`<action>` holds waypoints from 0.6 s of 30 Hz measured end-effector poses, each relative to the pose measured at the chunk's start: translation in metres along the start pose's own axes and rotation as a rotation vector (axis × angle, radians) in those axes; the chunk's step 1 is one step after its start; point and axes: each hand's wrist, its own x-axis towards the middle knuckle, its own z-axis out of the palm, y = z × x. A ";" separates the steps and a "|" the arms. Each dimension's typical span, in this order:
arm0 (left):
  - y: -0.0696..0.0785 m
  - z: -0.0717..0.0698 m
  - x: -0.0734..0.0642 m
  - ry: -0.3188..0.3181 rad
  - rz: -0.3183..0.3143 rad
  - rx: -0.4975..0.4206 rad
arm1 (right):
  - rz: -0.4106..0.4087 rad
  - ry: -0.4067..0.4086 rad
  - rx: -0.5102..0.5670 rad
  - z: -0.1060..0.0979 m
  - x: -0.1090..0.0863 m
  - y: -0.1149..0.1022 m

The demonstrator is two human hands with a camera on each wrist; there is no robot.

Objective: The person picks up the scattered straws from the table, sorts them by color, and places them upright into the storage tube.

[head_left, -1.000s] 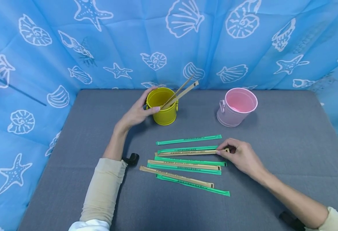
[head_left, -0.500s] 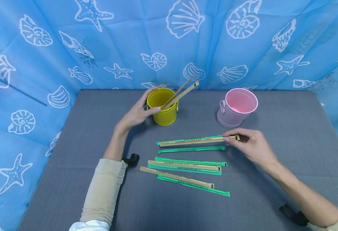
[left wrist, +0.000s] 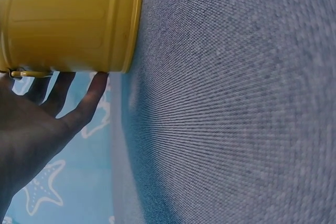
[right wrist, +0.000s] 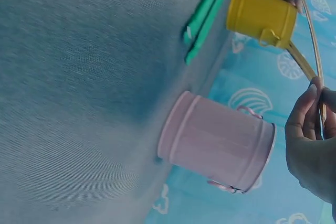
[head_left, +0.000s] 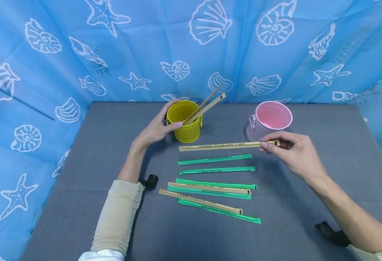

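My left hand [head_left: 154, 127] holds the small yellow bucket [head_left: 187, 134], thumb at the front of its rim and fingers along its left side. In the left wrist view, fingertips touch the yellow wall [left wrist: 63, 24]. Two tan straws [head_left: 207, 108] lean out of the bucket toward the right. Between thumb and fingers, my right hand [head_left: 297, 152] pinches the right end of a tan wrapped straw [head_left: 223, 146], which hangs level above the table. The right wrist view shows this pinch, with the hand [right wrist: 315, 140] beside the pink bucket [right wrist: 220, 137].
Several green wrapped straws [head_left: 217, 169] and two tan ones [head_left: 210, 187] lie across the grey tabletop [head_left: 210, 243]. The pink bucket stands at the back right. Behind the table hangs a blue seashell curtain [head_left: 138, 43].
The right hand has lifted a tan straw off the row of straws and carried it up and away from the body, slightly rightward. The left hand keeps its place on the yellow bucket.
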 end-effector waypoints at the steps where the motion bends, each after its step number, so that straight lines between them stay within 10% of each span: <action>1: -0.003 0.000 0.001 0.002 0.001 0.001 | 0.005 0.005 0.013 -0.001 0.001 -0.001; 8: -0.035 -0.001 0.013 0.022 0.022 0.000 | 0.014 0.055 0.034 -0.010 0.013 -0.010; 18: -0.039 -0.001 0.013 0.037 0.068 0.011 | -0.048 0.135 0.158 -0.012 0.029 -0.022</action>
